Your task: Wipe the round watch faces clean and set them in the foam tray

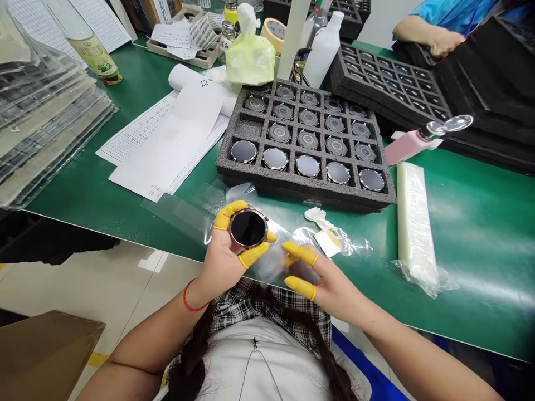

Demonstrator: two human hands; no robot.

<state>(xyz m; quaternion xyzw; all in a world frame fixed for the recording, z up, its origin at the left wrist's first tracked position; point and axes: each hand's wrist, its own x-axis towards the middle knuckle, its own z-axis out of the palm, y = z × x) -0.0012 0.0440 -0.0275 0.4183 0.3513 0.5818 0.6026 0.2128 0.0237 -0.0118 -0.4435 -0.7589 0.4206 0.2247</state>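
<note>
A round watch face (248,228) with a dark screen and metal rim is held in my left hand (228,250), gripped between fingers in yellow finger cots. To its right, my right hand (320,275) has its yellow-tipped fingers apart, with nothing seen between them. Clear plastic film (271,259) lies below and between the hands at the table edge. Beyond them stands a black foam tray (267,181) of round watch faces; the front row shows smooth screens, the rows behind show dark backs. One compartment (249,127) at the tray's left holds no watch.
White papers (167,145) lie left of the tray, and stacked plastic trays (45,111) at far left. On the right are a pink bottle (403,147) and a wrapped white block (416,217). Another person's hand (445,43) rests by more foam trays (388,83).
</note>
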